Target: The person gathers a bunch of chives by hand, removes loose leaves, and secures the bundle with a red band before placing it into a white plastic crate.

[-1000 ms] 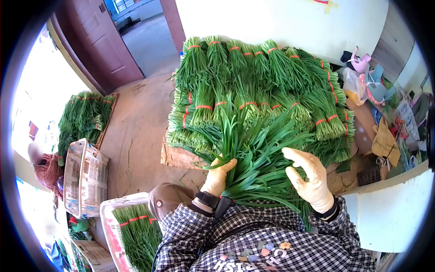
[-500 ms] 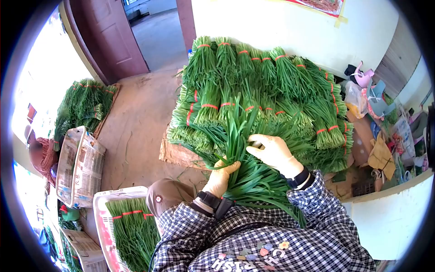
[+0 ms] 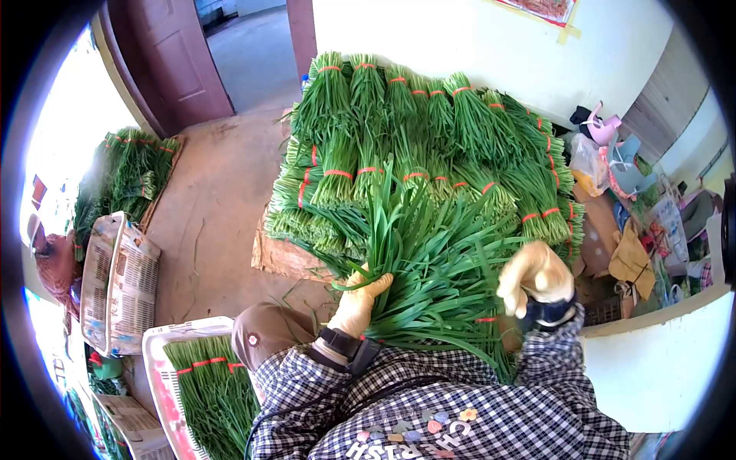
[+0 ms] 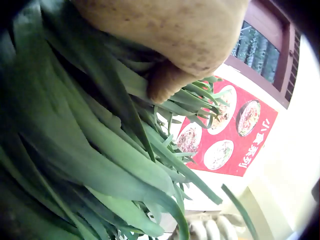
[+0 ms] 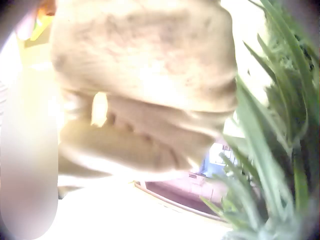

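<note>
My gloved left hand (image 3: 360, 303) grips a bunch of loose garlic chives (image 3: 437, 268), thumb across the stalks, in front of my chest. Their long flat leaves fan out up and to the right. In the left wrist view the leaves (image 4: 100, 140) pass beneath the gloved thumb and palm. My gloved right hand (image 3: 539, 276) is held to the right of the bunch, apart from the left hand, its fingers loosely bent and blurred. The right wrist view has this glove (image 5: 145, 65) close up with bent fingers, nothing visible in them, and chive leaves (image 5: 270, 150) beside it.
A large pile of chive bundles (image 3: 422, 146) tied with red bands lies ahead. A white crate (image 3: 157, 337) with tied chives stands at my left, near upright crates (image 3: 123, 284). A person (image 3: 55, 268) is at far left. Bags and clutter (image 3: 644, 199) fill the right.
My right hand reached left onto the leaves half a second ago, then moved back right and away from them, fingers now more bent. The left hand keeps its grip on the chives.
</note>
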